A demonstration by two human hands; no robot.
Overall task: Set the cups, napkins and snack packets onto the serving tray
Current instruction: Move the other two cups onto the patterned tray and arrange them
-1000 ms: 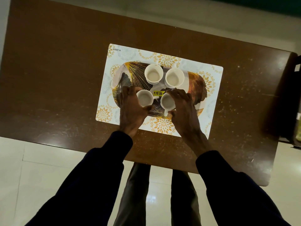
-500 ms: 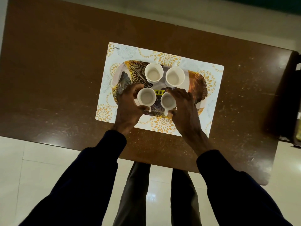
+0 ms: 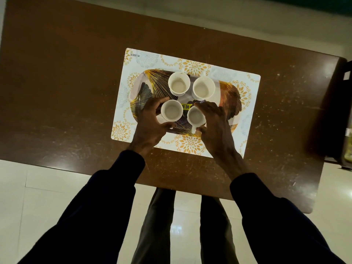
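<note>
At centre frame, the lower-left cup (image 3: 172,111) is being cupped by the left hand (image 3: 150,122) and the lower-right cup (image 3: 196,117) by the right hand (image 3: 215,124), both on the serving tray (image 3: 231,96).

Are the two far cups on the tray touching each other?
Apart. The head view shows a narrow dark strip of tray between the far left cup and the far right cup.

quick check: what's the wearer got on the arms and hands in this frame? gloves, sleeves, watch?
Both hands are bare: no gloves, rings or watch visible on the left hand or right hand. Long dark, navy-looking sleeves cover both arms to the wrists, left sleeve and right sleeve. Plain fabric, no visible markings.
</note>
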